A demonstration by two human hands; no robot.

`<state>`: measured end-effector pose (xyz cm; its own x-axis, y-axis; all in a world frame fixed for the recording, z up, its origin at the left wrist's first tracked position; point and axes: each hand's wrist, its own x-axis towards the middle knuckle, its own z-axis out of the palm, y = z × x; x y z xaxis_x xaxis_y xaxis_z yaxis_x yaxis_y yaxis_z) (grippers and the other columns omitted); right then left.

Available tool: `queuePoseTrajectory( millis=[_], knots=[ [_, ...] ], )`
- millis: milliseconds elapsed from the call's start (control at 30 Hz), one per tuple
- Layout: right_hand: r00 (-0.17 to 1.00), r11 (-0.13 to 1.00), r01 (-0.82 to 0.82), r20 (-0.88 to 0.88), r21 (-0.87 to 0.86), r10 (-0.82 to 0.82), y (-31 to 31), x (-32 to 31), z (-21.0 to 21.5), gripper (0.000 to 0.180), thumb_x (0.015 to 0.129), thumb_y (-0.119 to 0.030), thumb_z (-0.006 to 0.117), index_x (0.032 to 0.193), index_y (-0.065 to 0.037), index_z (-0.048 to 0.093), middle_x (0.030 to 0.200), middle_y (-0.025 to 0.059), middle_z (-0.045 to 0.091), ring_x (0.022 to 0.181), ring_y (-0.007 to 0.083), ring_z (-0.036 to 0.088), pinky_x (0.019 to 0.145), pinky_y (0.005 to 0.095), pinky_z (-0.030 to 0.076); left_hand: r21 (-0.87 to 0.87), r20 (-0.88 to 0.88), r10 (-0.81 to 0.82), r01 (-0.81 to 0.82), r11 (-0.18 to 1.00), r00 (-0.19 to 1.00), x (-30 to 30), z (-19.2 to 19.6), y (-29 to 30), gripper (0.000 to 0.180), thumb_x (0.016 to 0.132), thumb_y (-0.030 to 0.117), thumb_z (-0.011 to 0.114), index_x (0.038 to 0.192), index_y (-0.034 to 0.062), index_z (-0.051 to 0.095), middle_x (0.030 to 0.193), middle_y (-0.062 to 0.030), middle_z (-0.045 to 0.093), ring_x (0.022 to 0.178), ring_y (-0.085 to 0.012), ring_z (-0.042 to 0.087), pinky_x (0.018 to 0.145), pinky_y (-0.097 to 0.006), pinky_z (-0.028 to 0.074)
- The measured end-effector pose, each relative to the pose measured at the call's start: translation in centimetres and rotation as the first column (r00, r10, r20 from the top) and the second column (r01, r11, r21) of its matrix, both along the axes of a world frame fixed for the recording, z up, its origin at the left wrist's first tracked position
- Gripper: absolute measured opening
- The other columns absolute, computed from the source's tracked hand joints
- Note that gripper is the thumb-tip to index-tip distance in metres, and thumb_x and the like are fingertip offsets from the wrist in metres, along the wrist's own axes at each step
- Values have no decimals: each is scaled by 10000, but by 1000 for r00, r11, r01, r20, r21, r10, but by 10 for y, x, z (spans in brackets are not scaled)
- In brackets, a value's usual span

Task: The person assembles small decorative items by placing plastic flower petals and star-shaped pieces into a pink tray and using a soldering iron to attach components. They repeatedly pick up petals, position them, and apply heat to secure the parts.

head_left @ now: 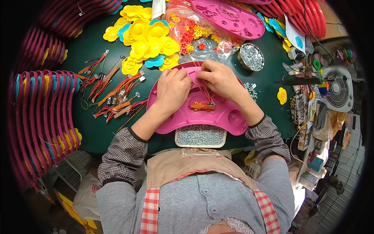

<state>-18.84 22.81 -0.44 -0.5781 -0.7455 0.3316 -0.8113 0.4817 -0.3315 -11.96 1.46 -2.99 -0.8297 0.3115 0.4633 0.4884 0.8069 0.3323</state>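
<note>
A curved magenta plastic shell point(177, 119) lies open side up in front of me, and both hands work over its far half. My left hand point(173, 86) is closed at the shell's far left part, its fingertips curled down; whatever they pinch is hidden. My right hand point(218, 79) is closed in a pinch just right of the middle, with thin red wires point(205, 90) running to its fingertips. These wires lead from a small orange-brown circuit board point(199, 106) that sits in the shell's middle.
Bundles of wired boards point(120, 93) lie to the left, beside stacked magenta shells point(46, 113). Yellow flower-shaped pieces point(154, 43) and small star pieces point(196, 33) are at the back. Screws fill a round bowl point(251, 57) and a white tray point(200, 136). A fan point(338, 89) stands right.
</note>
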Motion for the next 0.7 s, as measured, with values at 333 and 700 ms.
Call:
queuePoseTrajectory(
  millis=[333, 700],
  knots=[
    [931, 941, 244, 328, -234, -160, 48, 40, 13, 214, 847, 66, 699, 1042, -14, 737, 1027, 121, 708, 916, 300, 728, 799, 362, 594, -134, 267, -110, 150, 980, 957, 1, 19, -13, 170, 863, 187, 739, 1003, 106, 791, 947, -45, 637, 966, -255, 610, 892, -410, 464],
    [933, 958, 280, 251, -66, -256, 47, 55, 13, 229, 824, 47, 710, 1039, -30, 702, 927, 121, 708, 898, 305, 712, 771, 385, 577, 83, -6, -369, 368, 926, 929, -29, 32, 9, 335, 847, 82, 673, 1175, 108, 740, 1098, -42, 685, 1155, -270, 607, 1084, -454, 441]
  ],
)
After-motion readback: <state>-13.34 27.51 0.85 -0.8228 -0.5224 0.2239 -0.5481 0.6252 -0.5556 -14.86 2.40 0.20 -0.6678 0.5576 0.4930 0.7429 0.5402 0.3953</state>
